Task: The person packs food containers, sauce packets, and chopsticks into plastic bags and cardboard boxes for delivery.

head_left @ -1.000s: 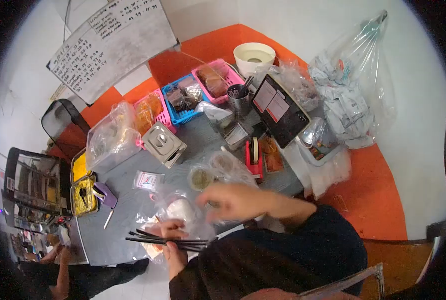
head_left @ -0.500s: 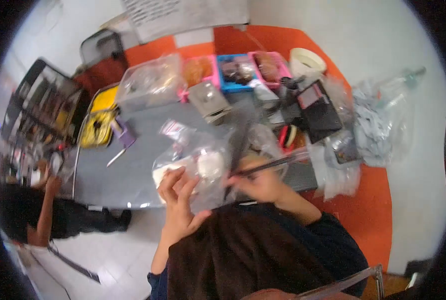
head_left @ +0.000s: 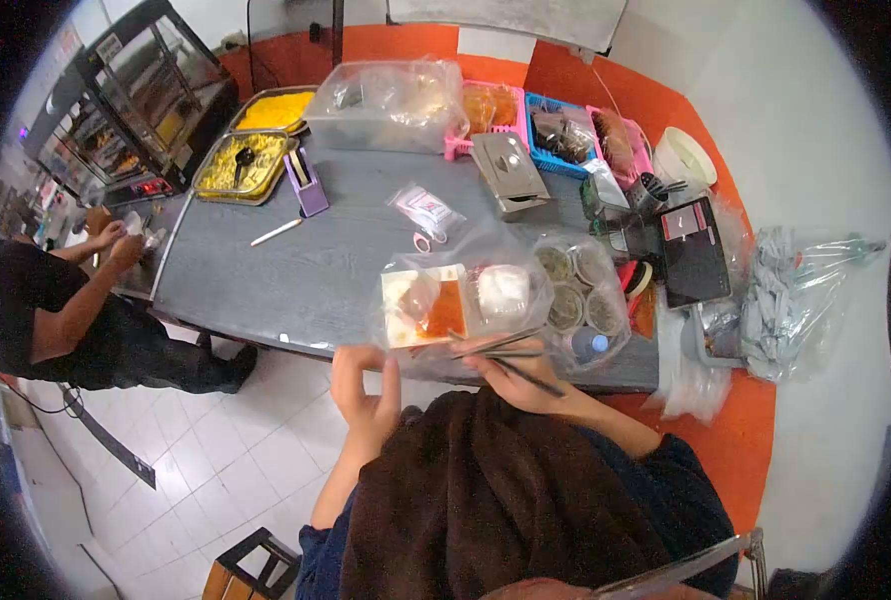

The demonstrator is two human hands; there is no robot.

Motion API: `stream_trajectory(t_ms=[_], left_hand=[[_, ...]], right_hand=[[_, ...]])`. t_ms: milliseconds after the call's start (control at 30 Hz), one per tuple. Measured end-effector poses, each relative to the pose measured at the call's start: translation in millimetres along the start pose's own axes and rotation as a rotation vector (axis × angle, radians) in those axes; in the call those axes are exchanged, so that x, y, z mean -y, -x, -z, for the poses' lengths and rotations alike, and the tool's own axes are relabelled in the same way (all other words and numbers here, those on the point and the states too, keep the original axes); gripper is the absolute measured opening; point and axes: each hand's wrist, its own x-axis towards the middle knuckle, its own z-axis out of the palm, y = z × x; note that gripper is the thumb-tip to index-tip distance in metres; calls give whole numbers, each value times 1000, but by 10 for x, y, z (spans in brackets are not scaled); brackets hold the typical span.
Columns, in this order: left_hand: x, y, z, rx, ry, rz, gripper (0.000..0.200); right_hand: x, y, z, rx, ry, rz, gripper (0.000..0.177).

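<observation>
Left hand: the left hand [head_left: 364, 395] is released, thumb apart from the bent fingers, nothing seen in it; it is just short of the tray's near left corner.
Right hand: the right hand [head_left: 521, 382] is closed round several thin dark sticks [head_left: 511, 352].
Dark sticks: fanned out, their long axis mostly crosswise; the left ends reach toward the left hand, by the tray's near right corner. Whether they touch the bag, I cannot tell.
White tray: the white tray [head_left: 400, 318], with orange-red food in it, lies flat beyond the hands, ahead of the gap between them.
Clear bag: the clear bag [head_left: 486, 252] is around the tray and a white bundle [head_left: 504, 291]; the right hand is nearer the bundle.
Round tubs: the round tubs [head_left: 567, 306] sit in plastic, right of the bundle.
Table: on the grey table [head_left: 246, 280], a white sachet [head_left: 427, 208] lies past the bag.
Far left: a co-worker [head_left: 51, 305] stands beyond the table's left edge.
</observation>
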Motion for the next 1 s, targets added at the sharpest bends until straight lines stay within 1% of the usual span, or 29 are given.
stream_trajectory(t_ms=[33, 67, 100, 167, 200, 233, 300, 333, 367, 433, 467, 500, 567, 600, 633, 700, 733, 767, 833, 867, 1000], left_hand=[[18, 32, 32, -1, 5, 10, 11], [33, 70, 69, 17, 46, -3, 10], [48, 107, 99, 34, 86, -16, 9], [73, 173, 107, 52, 117, 0, 10], [73, 193, 95, 32, 159, 1, 11], [75, 207, 89, 11, 202, -1, 11], [82, 195, 89, 11, 225, -4, 12], [96, 184, 94, 5, 241, -15, 14], [116, 191, 99, -3, 247, -9, 14], [149, 222, 97, 7, 302, 16, 14], [152, 235, 92, 2, 307, 26, 14], [152, 239, 82, 9, 306, 23, 14], [187, 227, 78, 12, 311, 18, 14], [206, 229, 68, 19, 328, 2, 14], [216, 243, 61, 29, 344, -11, 15], [226, 249, 46, 48, 348, -25, 15], [229, 247, 37, 69, 347, -52, 15], [228, 244, 29, 77, 356, -49, 15], [214, 239, 7, 140, 323, -23, 16], [211, 253, -10, 142, 327, -24, 16], [233, 285, -80, 104, 282, -107, 16]], right_hand=[[-11, 11, -46, 77, 81, 57, 12], [-11, 5, -31, 122, 84, 7, 12], [28, -35, -30, 130, 88, 1, 12], [203, -168, 21, 91, 156, -164, 10], [257, -238, -6, 56, 186, -111, 12], [258, -278, -69, 59, 190, -120, 12], [259, -333, -179, -126, 44, 214, 14], [296, -319, -139, -103, -22, 160, 16], [333, -309, -122, -92, -17, 159, 16], [409, -315, -105, -209, -152, -207, 17], [469, -370, -131, -126, -88, -266, 17], [413, -315, -147, -122, -83, -272, 17], [266, -149, -164, 166, 297, -65, 17], [350, -106, -159, 224, 284, -159, 18], [338, -115, -136, 234, 289, -164, 18], [279, -126, -90, 505, 382, -296, 13], [126, -80, -117, 512, 463, -297, 14], [63, -114, -92, 508, 465, -308, 14], [-50, -221, 8, 904, 663, -486, 17], [-86, -236, 54, 943, 741, -501, 16], [-181, -268, 70, 1003, 802, -530, 13]])
